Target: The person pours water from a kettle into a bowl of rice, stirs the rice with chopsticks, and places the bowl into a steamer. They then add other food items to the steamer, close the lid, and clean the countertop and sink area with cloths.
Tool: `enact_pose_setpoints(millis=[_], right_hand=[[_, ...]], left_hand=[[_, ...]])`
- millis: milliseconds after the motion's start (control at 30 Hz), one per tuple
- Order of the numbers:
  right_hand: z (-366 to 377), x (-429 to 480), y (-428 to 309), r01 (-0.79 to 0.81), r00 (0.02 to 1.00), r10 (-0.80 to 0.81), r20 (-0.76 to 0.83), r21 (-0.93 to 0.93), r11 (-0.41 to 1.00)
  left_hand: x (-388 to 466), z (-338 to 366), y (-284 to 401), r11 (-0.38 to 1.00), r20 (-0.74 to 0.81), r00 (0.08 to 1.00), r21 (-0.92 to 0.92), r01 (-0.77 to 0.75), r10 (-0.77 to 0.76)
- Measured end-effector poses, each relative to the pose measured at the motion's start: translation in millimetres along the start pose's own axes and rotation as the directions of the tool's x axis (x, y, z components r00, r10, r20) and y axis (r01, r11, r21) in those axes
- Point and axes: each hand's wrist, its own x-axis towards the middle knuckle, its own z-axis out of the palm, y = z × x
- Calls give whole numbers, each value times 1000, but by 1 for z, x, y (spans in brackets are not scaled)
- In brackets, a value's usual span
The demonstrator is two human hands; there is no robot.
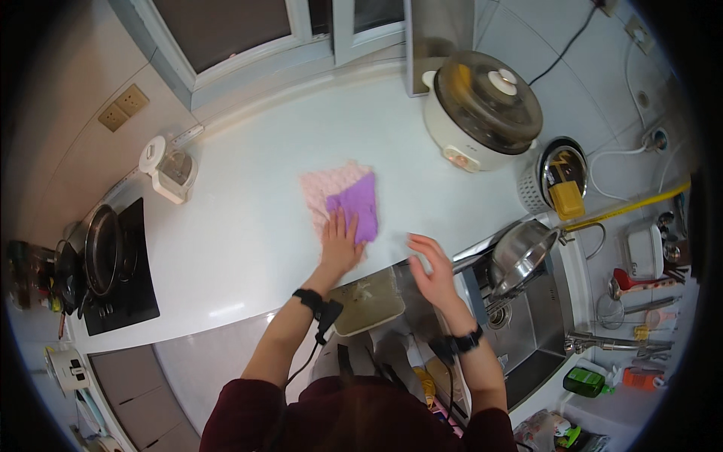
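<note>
A pink textured cloth (316, 192) lies spread on the white countertop (254, 147), with a smaller purple cloth (361, 206) on top of its right part. My left hand (340, 243) rests palm down with fingers apart on the lower edges of both cloths; no grip on them shows. To the right, my right hand (432, 268) hovers near the counter's front edge, fingers apart and slightly bent, touching neither cloth. Both wrists wear black straps with small devices.
A white electric pot (474, 130) with a dark lid stands back right, beside a utensil basket (531, 189). A steel bowl (517, 257) leans over the sink (536, 316). At left are a small white glass-bodied appliance (169, 172) and a pan (103, 251) on a black cooktop (141, 299). An open drawer-like bin (367, 305) sits below the edge.
</note>
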Motion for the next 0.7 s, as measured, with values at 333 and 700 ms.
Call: enact_pose_setpoints(millis=[333, 700], right_hand=[[161, 137, 81, -919, 247, 735, 631, -87, 384], [162, 137, 87, -194, 940, 219, 261, -117, 974]], left_hand=[[-61, -32, -3, 979, -2, 997, -185, -80, 81], [-26, -46, -23, 451, 402, 878, -754, 478, -258]])
